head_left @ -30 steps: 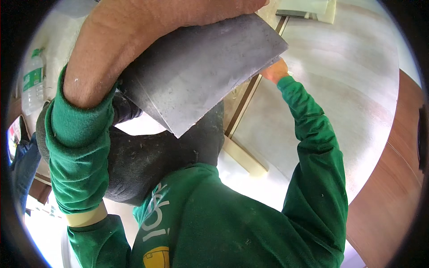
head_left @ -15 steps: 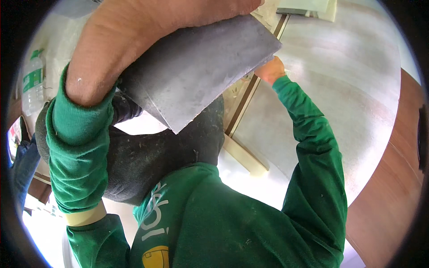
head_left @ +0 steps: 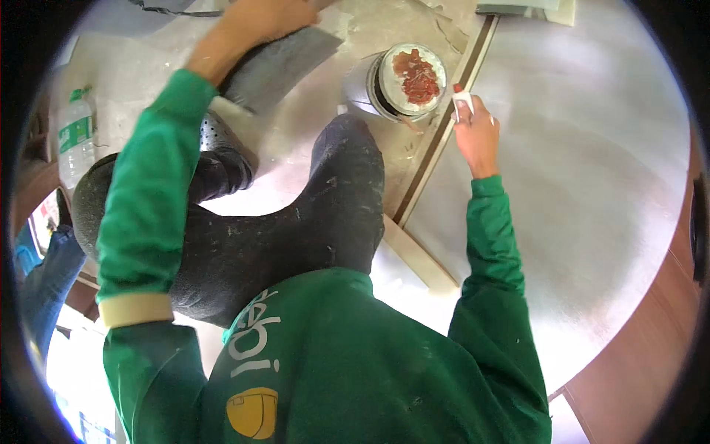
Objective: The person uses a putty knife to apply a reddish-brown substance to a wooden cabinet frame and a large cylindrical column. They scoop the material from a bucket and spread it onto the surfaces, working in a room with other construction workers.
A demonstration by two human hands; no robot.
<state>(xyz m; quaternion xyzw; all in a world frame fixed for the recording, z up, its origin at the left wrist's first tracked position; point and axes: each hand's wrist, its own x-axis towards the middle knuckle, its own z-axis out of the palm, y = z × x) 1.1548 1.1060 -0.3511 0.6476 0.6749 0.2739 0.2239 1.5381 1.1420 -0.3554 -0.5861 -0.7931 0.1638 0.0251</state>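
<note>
My left hand [head_left: 262,21], blurred by motion, is closed at the upper edge of a flat, dark grey rectangular sheet [head_left: 285,68] at the upper left. Its fingertips are partly hidden. To the right, my right hand [head_left: 477,137] is closed around a small white object with a red end [head_left: 461,103], whose kind I cannot make out. That hand is over a pale panel, beside its long brown-and-cream edge. Between my hands stands a round tin [head_left: 362,81], its whitish top smeared with reddish-brown paste [head_left: 418,76].
A large pale panel [head_left: 569,148] spreads across the right side. A clear bottle with a green cap and label [head_left: 77,137] stands at the far left. My dark-trousered legs [head_left: 244,244] are bent below the tin. A cream wooden strip [head_left: 421,255] lies by my knee.
The grey sheet has moved away from the camera, toward the upper left, in my left hand, uncovering the tin. My right hand, formerly partly behind the sheet, is now apart from it.
</note>
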